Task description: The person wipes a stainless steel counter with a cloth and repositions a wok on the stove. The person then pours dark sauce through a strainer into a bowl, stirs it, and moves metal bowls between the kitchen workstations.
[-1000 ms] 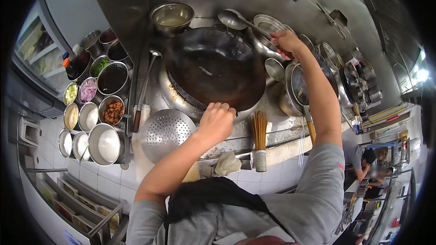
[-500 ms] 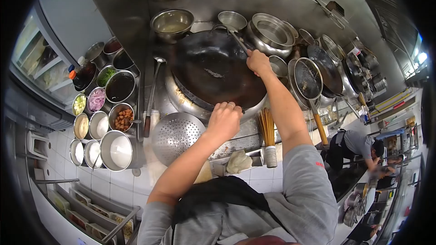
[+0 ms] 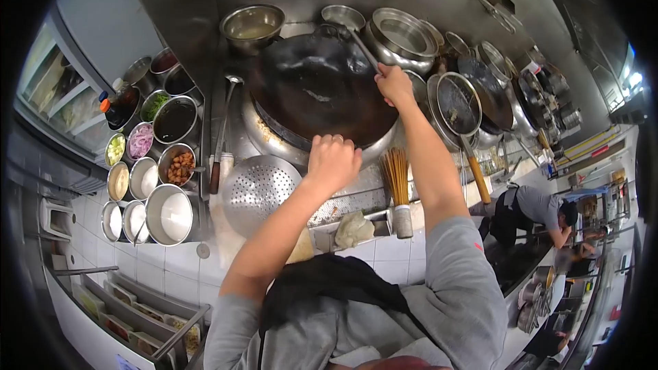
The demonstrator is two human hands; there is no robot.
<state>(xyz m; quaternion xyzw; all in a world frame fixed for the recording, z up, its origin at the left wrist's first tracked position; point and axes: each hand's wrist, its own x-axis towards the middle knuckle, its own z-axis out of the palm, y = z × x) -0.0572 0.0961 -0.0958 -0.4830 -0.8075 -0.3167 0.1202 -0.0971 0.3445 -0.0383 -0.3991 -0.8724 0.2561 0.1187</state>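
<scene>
A large dark wok (image 3: 312, 106) sits over the round steel burner ring (image 3: 255, 127) in front of me. My left hand (image 3: 334, 163) is closed over its near rim, fingers curled. In my right hand (image 3: 396, 85), at the wok's right side, is a long metal-handled tool (image 3: 364, 51). Its shaft runs to the loop handle (image 3: 334, 29) on the wok's far edge; I cannot make out the tool's end. A pale, scrap-like mark shows on the wok's inner surface. Left of the wok lies a ladle (image 3: 221, 130), and a perforated strainer (image 3: 260, 195) rests below it.
Seasoning pots (image 3: 171, 214) crowd the left side. A bamboo brush (image 3: 397, 188) and a crumpled cloth (image 3: 354, 229) are at the front edge. On the right are a mesh skimmer (image 3: 459, 106) and more woks. A co-worker (image 3: 538, 209) bends at the far right.
My view has shifted, so the whole scene sits slightly higher and further left. My right hand has moved a little rightward relative to the wok; both hands keep their holds.
</scene>
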